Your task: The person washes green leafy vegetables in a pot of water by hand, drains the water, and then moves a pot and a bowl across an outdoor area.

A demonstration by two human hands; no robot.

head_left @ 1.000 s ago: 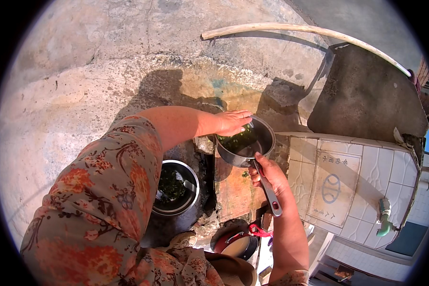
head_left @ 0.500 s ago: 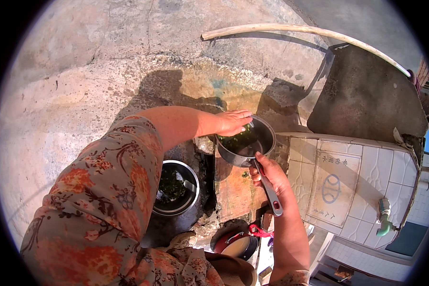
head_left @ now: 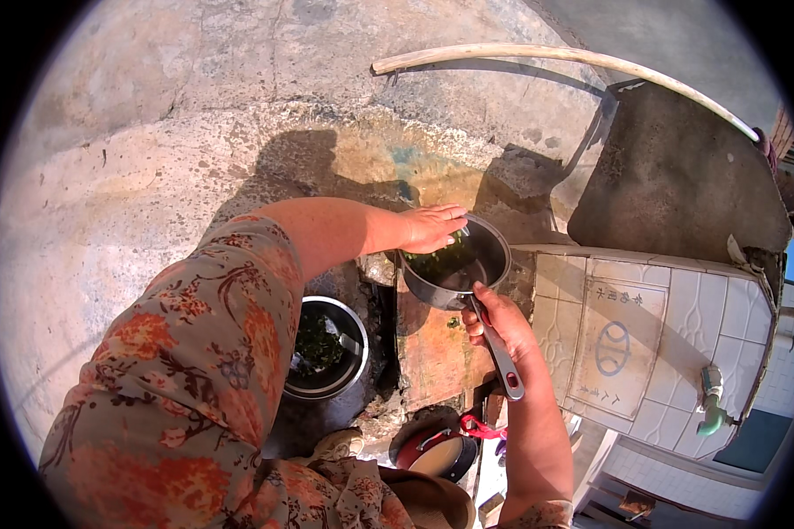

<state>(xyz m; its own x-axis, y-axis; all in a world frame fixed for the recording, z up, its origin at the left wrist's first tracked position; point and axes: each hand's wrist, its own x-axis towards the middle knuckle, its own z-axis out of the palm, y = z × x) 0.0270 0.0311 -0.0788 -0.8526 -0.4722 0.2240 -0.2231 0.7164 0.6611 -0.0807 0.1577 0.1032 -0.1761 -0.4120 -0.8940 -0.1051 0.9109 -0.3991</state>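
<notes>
Saucepan [head_left: 490,254]: position noted?

Held out front, ahead and to the right of a second round pot [head_left: 363,339].

And the hands?

Left hand [head_left: 428,229] flat over its far-left side, fingers straight and close together. Right hand [head_left: 509,319] clamped round the long handle [head_left: 502,362].

Contents?

Small green pieces [head_left: 445,258], partly under the left hand; dark greens [head_left: 318,342] lie in the second pot.
</notes>
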